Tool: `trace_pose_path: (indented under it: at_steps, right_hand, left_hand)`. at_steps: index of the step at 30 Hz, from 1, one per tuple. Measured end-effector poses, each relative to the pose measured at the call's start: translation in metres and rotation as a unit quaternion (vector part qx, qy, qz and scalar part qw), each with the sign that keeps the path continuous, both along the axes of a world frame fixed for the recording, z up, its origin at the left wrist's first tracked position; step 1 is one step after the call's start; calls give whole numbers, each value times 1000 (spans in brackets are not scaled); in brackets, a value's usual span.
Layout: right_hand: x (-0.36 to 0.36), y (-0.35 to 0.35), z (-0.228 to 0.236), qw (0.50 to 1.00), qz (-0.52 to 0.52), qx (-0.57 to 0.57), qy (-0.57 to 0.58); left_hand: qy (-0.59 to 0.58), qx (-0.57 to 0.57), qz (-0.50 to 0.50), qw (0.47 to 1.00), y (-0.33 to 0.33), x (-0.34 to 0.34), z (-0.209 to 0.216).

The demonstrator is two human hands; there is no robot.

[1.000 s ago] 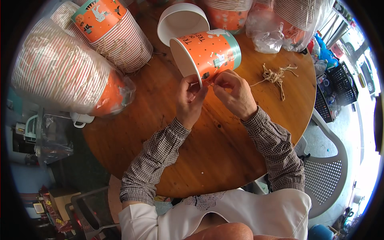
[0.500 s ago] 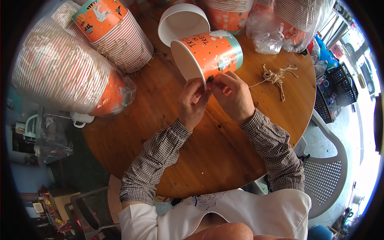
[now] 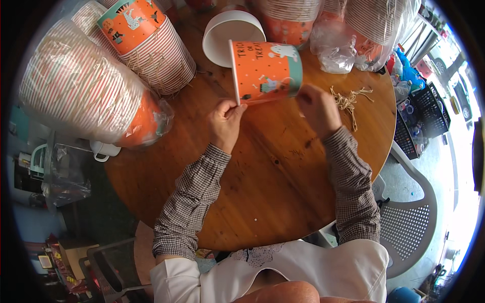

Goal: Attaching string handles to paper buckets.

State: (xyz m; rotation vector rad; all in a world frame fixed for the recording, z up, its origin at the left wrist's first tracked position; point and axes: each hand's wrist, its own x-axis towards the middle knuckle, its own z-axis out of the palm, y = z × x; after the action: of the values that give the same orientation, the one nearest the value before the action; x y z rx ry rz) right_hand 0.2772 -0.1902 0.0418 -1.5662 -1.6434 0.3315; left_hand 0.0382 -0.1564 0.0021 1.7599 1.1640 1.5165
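An orange and teal paper bucket (image 3: pixel 265 73) lies tilted on its side above the table, its rim facing left. My left hand (image 3: pixel 225 123) pinches the lower edge of that rim between thumb and fingers. My right hand (image 3: pixel 319 108) is beside the bucket's base, slightly smeared by motion, fingers curled inward; whatever they hold is hidden. A tangled bundle of tan string (image 3: pixel 351 103) lies on the table just right of my right hand. Behind the held bucket rests another white-lined bucket (image 3: pixel 233 38), its open mouth showing.
Nested striped paper buckets in clear plastic (image 3: pixel 86 86) fill the left side, beside a second stack (image 3: pixel 161 58). More wrapped stacks (image 3: pixel 374 25) stand at the back right. A white mug (image 3: pixel 105 150) is at the round table's (image 3: pixel 273 202) left edge; a grey chair (image 3: pixel 409 222) stands right.
My right hand has left the rim and moved right toward the bucket's base. The bucket has turned, so its side shows more and its mouth less. My left hand shifted slightly left.
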Motion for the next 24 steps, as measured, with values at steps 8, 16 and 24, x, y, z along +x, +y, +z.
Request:
trace_pose_path:
  at_steps: [8, 16, 24]
  right_hand:
    - [166, 22, -46, 955, -280, 45, -83]
    - [191, 20, -52, 952, -232, 149, -130]
    - [-74, -14, -18, 972, 177, -107, 113]
  left_hand:
    - [19, 10, 49, 999, 5, -52, 5]
    - [50, -13, 35, 998, -17, -83, -4]
    - [40, -15, -42, 998, -40, -70, 2]
